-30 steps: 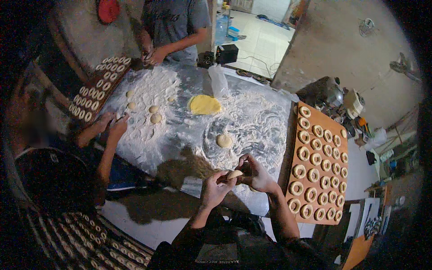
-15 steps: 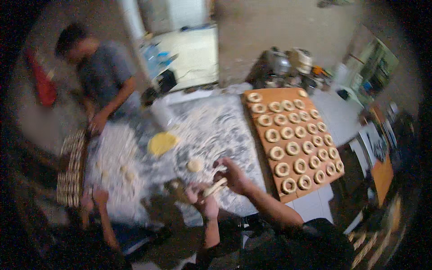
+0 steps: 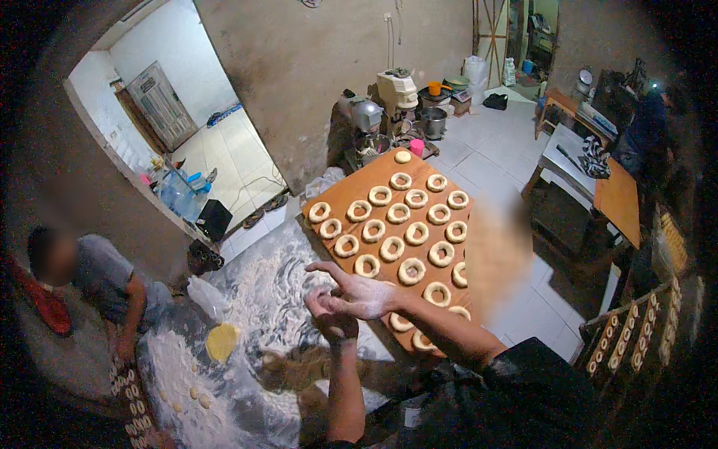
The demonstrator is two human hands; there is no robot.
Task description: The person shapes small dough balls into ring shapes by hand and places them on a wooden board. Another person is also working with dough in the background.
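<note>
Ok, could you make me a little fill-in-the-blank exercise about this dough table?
1. In the picture, the wooden board lies to the ____ of the person's left hand.
2. Unlike the dough rings, the dough ball at the board's far corner has no ____ in its middle.
3. The flat round slab near the plastic bag is coloured ____.

Missing words: right; hole; yellow.
</note>
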